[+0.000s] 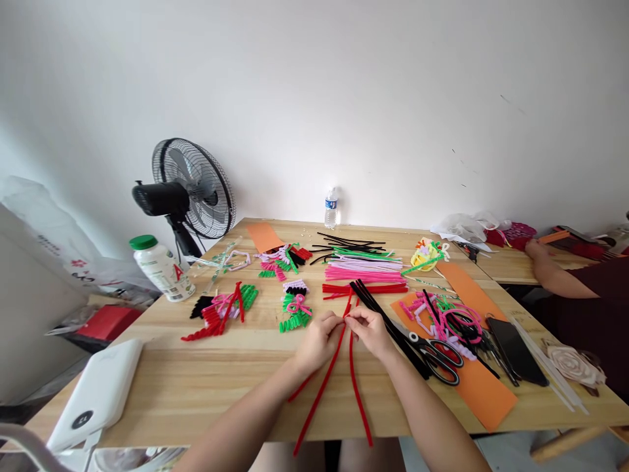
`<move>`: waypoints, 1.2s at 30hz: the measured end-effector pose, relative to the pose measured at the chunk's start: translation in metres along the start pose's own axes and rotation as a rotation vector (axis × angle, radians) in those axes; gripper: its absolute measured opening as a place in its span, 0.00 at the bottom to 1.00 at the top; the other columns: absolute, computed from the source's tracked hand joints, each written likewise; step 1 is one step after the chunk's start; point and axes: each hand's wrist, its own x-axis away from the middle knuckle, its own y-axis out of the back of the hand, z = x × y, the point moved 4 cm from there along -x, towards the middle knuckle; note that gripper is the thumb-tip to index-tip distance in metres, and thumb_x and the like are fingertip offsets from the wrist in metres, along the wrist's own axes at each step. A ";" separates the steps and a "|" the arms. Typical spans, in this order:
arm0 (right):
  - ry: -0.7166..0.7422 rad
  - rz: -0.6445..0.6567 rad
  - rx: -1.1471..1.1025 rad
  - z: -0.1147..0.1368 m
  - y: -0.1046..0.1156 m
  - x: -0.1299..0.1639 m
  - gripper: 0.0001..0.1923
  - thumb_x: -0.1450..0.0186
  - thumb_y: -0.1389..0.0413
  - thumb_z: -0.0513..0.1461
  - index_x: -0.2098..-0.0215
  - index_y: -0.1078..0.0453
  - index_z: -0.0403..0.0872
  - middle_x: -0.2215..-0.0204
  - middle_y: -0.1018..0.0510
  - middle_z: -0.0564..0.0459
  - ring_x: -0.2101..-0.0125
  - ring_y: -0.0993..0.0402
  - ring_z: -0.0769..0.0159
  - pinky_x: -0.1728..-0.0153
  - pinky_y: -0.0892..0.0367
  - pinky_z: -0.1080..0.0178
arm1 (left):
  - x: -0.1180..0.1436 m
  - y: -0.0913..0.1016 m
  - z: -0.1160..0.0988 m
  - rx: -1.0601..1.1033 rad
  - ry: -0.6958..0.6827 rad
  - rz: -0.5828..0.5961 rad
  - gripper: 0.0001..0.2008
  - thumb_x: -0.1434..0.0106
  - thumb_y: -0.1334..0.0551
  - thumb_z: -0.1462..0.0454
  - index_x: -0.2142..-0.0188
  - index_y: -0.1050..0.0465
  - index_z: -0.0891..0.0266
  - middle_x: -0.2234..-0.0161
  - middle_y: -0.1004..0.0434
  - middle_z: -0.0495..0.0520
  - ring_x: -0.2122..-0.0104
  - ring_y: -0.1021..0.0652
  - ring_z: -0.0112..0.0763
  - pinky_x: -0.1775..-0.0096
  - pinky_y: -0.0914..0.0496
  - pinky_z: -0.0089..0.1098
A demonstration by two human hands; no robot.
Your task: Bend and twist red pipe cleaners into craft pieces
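Red pipe cleaners meet between my fingertips, their long ends hanging down over the table's front edge and short ends pointing up. My left hand pinches them from the left. My right hand grips them from the right, its fingertips close to the left ones. How the strands cross there is hidden by my fingers. Just beyond lie bundles of red, pink and lilac pipe cleaners. Black pipe cleaners run diagonally beside my right hand, next to black-handled scissors.
Coiled pipe-cleaner pieces lie at the left of the wooden table, with a white power bank, a green-capped bottle and a fan. A phone and orange sheets lie right. Another person's arm rests far right.
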 end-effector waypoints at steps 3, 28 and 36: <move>0.165 0.001 0.084 0.008 0.002 0.003 0.07 0.42 0.41 0.42 0.73 0.27 0.46 0.72 0.27 0.51 0.71 0.30 0.66 0.74 0.35 0.66 | -0.002 -0.001 0.010 0.335 0.296 0.116 0.10 0.43 0.42 0.59 0.73 0.30 0.65 0.80 0.37 0.48 0.81 0.37 0.22 0.78 0.41 0.25; 0.265 -0.022 0.144 0.021 0.002 0.008 0.06 0.40 0.42 0.41 0.73 0.28 0.47 0.72 0.27 0.51 0.72 0.30 0.65 0.71 0.34 0.62 | 0.004 -0.013 0.012 1.040 0.789 0.456 0.09 0.48 0.38 0.62 0.73 0.37 0.64 0.83 0.48 0.40 0.88 0.55 0.13 0.86 0.63 0.21; 0.012 -0.082 -0.192 0.009 0.007 -0.001 0.09 0.41 0.42 0.44 0.71 0.32 0.47 0.82 0.33 0.58 0.84 0.38 0.71 0.81 0.40 0.66 | 0.003 -0.009 0.003 1.054 0.659 0.536 0.11 0.42 0.40 0.59 0.65 0.32 0.66 0.82 0.42 0.43 0.89 0.52 0.14 0.87 0.61 0.20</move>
